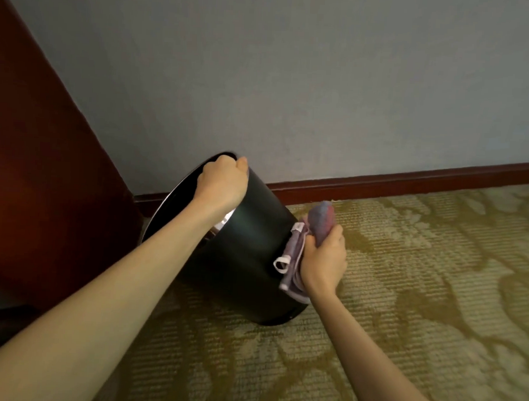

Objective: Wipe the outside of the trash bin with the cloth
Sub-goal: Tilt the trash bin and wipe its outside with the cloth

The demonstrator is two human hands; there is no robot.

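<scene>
With left hand clamping the tilted trash bin rim, press right hand's clenched cloth flat, sweep around wall.

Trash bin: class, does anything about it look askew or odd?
The black trash bin is tilted, not upright. The left hand grips its rim, tipping it, while the right hand presses the cloth against its side. Nothing looks spilled.
</scene>
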